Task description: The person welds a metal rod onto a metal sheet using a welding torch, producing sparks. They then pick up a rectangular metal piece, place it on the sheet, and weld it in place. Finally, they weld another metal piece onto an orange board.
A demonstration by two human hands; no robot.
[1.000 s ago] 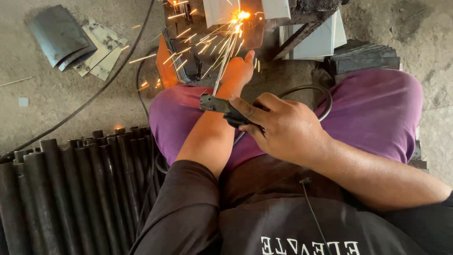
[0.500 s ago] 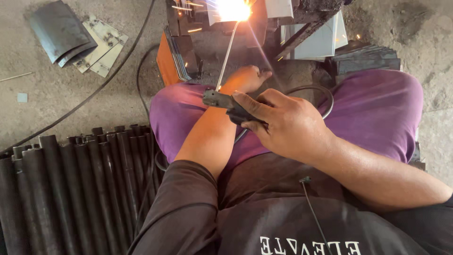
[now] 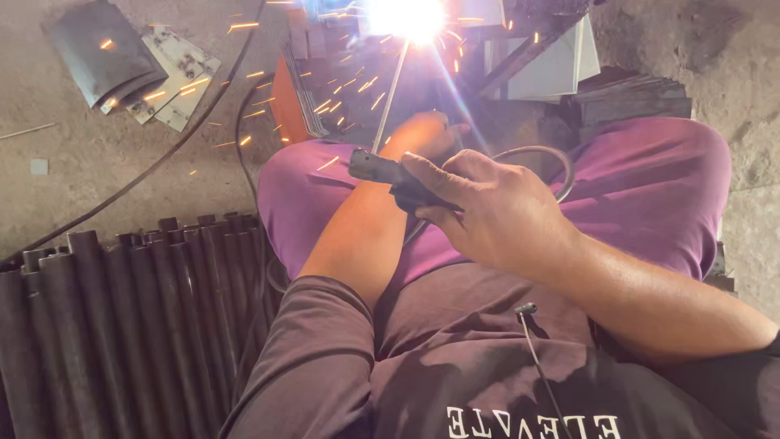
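At scene centre, right hand (image 3: 496,215) clenched around dark electrode holder (image 3: 390,175), thin rod (image 3: 390,93) slanting far to glaring arc (image 3: 406,16) (sparks flying left), left hand (image 3: 426,134) beyond, grip unclear, dark pipes (image 3: 122,309) near left.

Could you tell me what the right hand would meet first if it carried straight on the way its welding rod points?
Most likely the pale metal workpiece at the bright arc. The right hand aims its dark electrode holder and thin rod there; glare hides exact depth.
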